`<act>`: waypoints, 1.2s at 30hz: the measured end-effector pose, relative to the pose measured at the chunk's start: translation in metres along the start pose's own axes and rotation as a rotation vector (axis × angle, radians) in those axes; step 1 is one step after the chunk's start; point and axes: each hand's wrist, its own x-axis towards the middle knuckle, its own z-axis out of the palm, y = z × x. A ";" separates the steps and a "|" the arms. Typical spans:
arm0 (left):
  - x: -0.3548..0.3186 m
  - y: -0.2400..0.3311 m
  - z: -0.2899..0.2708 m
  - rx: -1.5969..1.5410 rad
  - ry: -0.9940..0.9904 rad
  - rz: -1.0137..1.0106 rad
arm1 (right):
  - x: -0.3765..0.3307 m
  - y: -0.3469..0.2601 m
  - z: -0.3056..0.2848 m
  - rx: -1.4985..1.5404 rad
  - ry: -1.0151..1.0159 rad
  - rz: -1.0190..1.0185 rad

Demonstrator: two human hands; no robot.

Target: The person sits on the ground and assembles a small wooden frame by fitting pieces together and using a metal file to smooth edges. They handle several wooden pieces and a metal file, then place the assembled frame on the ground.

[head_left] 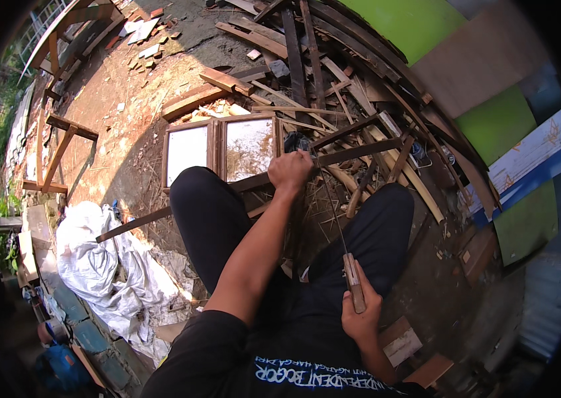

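My left hand (292, 171) is closed around a long dark wooden bar (136, 223) that runs slantwise across in front of my knees. In my right hand (364, 317), low on the right, is the wooden handle of a hand saw (353, 285). Its thin blade points away from me and reaches up to the bar just right of my left hand. Whether the teeth have cut into the wood is too small to tell. Beyond my left knee lies a brown wooden frame (214, 149) with two pale panels.
A heap of loose planks and sticks (360, 86) fills the far right. White crumpled sheeting (104, 259) lies at the left. A wooden frame piece (58, 156) stands farther left. Green and brown boards (496, 126) lean at the right edge. Wood scraps (400, 341) lie beside my right forearm.
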 end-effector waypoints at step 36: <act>-0.021 -0.015 0.022 -0.103 0.495 0.297 | 0.079 0.113 0.071 0.031 -0.112 0.085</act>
